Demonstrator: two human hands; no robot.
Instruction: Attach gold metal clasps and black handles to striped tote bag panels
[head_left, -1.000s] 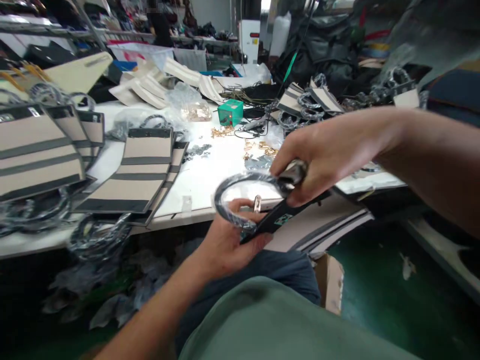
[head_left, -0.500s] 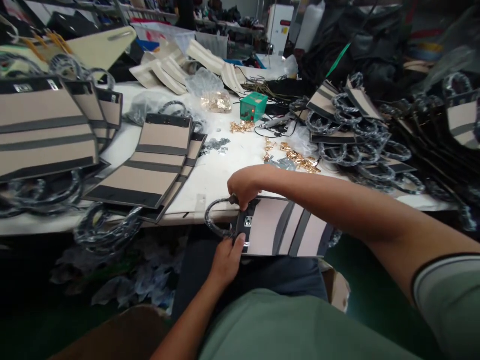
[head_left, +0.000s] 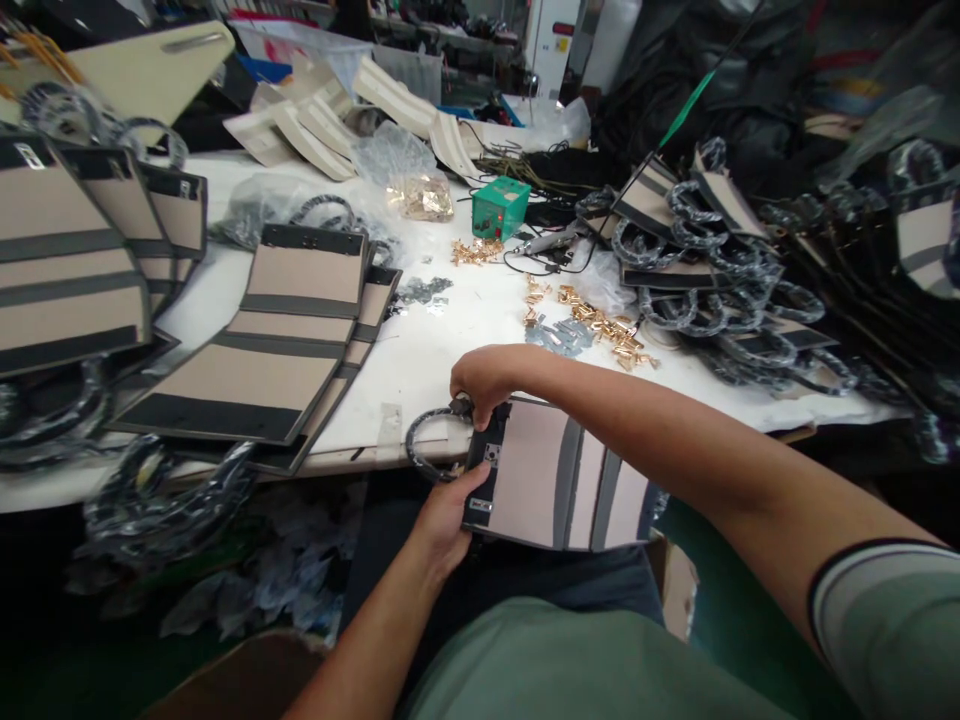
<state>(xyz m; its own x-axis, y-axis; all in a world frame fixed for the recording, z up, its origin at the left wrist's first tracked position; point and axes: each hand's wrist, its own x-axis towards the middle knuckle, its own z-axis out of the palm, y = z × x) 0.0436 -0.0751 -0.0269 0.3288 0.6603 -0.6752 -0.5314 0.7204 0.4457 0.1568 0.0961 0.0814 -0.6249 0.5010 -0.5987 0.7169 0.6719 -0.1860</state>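
A bag panel [head_left: 532,480], beige with dark cross strips, lies over my lap at the table's front edge. At its dark left end are small metal plates, and a round bag handle [head_left: 411,440] in clear plastic wrap loops out leftward. My left hand [head_left: 446,515] grips the near part of this end, thumb on top and fingers underneath. My right hand [head_left: 484,382] reaches across the far corner, its fingers curled down around the handle's upper end; the fingertips are partly hidden.
Stacked bag panels [head_left: 292,330] with wrapped handles stand on the left of the white table [head_left: 420,350]. Gold metal clips [head_left: 600,325] and grey metal plates [head_left: 562,337] lie ahead, near a green box [head_left: 501,207] with a cable. More panels with handles [head_left: 697,250] are heaped at right.
My left thumb has shifted up along the dark strip, uncovering the lower metal plate. The panel's near edge has dropped slightly toward me. My right hand stays at the far corner.
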